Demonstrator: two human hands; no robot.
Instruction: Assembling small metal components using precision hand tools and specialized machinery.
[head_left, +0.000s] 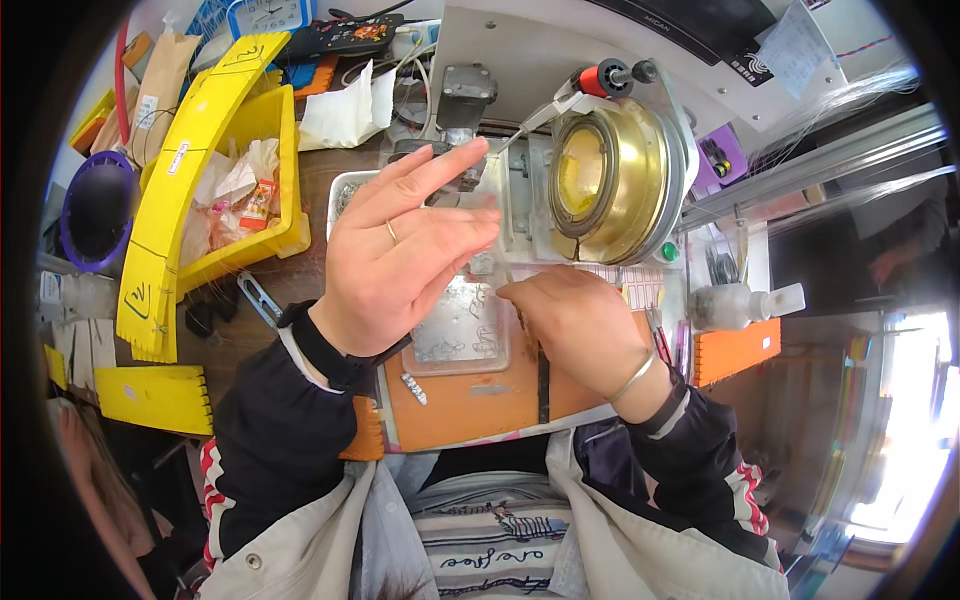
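My left hand (385,255) is raised over the work area, back of the hand up, its fingers stretched toward the machine and partly spread. A ring is on one finger; nothing visible lies in the hand. Just right of it, my right hand (570,315) is closed, fingers curled and fingertips together beside a shallow clear tray (460,330). Whatever they pinch is too small or hidden to make out. Small thin wire-like pieces lie in the tray. Behind the hands stands a bench machine with a round brass-coloured drum (625,190) and a red-and-black roller (605,78).
On the left stand a yellow bin (295,225) of wrappers and a long yellow strip (165,225). A white dish (345,185) is partly behind my left hand. To the right are tweezers (657,335), a clear bottle (735,305) and an orange notched plate (738,350). An orange board (450,415) lies in front.
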